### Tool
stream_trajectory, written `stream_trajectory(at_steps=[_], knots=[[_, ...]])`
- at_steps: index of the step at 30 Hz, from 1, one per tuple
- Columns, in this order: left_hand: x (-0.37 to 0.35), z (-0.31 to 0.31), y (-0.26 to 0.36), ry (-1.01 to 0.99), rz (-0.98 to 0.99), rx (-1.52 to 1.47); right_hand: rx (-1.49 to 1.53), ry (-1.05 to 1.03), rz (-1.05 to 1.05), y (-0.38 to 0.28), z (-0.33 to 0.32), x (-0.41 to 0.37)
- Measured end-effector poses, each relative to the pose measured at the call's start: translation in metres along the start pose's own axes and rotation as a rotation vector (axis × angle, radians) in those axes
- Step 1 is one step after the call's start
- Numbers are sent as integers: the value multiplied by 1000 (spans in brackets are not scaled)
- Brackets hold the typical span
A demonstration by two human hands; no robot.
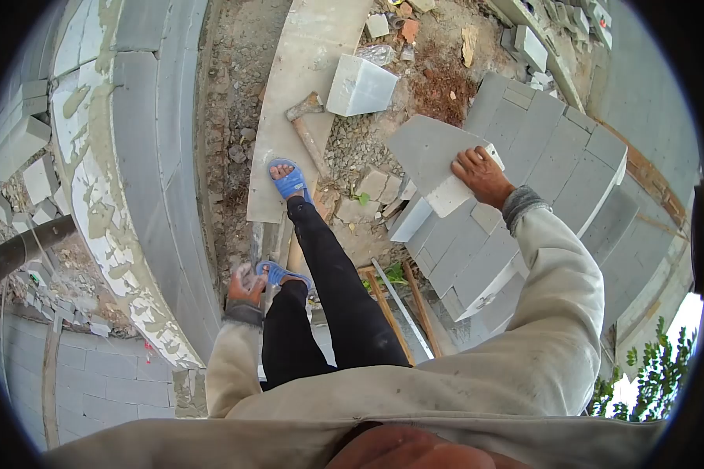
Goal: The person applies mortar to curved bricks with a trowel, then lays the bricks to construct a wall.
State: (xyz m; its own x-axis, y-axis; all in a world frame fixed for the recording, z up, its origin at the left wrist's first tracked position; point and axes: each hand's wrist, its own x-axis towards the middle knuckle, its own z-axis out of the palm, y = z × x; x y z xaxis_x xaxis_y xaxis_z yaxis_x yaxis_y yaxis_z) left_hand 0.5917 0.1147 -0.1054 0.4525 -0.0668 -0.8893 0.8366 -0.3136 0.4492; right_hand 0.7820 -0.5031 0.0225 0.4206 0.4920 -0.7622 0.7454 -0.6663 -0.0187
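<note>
My right hand (pixel 481 176) is closed on the edge of a light grey concrete block (pixel 430 152), which tilts over a stack of similar blocks (pixel 516 164). Its fingers lie over the block's upper face; the thumb is hidden. Down by my blue sandals, my left hand (pixel 245 286) hangs with loosely bent fingers, whitish with dust, and nothing visible in it. A hatchet (pixel 311 141) with a wooden handle lies on a pale board (pixel 289 70) in front of my forward foot.
Along the left runs a curved-looking block wall (pixel 145 156) with mortar (pixel 94 172) smeared on its top. A loose white block (pixel 361 86) sits beside the board. Rubble (pixel 360 141), wooden strips (pixel 421 309) and a metal bar (pixel 403 309) lie around my legs.
</note>
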Motion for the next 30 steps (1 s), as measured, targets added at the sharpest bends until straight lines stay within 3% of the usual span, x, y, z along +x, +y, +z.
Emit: stream_trajectory(at_steps=[2, 4, 7, 9, 11, 12, 15, 18, 20, 23, 26, 27, 30], knots=[[12, 59, 106, -202, 318, 272, 254, 50, 176, -8, -92, -54], [2, 113, 187, -211, 722, 485, 434, 55, 290, -9, -180, -112], [-48, 166, 264, -124, 1049, 706, 605, 69, 345, -29, -285, -208], [-88, 164, 278, -161, 1165, 583, 610, 108, 365, -48, -344, -264], [-114, 151, 289, -251, 1233, 278, 604, 194, 366, -66, -377, -309], [-136, 136, 299, -156, 1357, 263, 567, 233, 358, -74, -391, -327], [-223, 82, 328, -18, 1284, 423, 587, 375, 376, -85, -418, -359], [-312, 42, 342, 156, 1243, 405, 1067, 426, 447, -69, -420, -387], [-367, 17, 345, 320, 1221, 443, 989, 501, 378, -64, -435, -398], [-447, -16, 346, 528, 1143, 567, 437, 724, 213, -88, -478, -395], [-500, -51, 343, 645, 1009, 724, -102, 913, -30, -206, -544, -352], [-508, -63, 340, 714, 998, 776, -263, 862, -110, -225, -552, -315], [-521, -102, 336, 728, 808, 939, -121, 661, -259, -225, -563, -215]])
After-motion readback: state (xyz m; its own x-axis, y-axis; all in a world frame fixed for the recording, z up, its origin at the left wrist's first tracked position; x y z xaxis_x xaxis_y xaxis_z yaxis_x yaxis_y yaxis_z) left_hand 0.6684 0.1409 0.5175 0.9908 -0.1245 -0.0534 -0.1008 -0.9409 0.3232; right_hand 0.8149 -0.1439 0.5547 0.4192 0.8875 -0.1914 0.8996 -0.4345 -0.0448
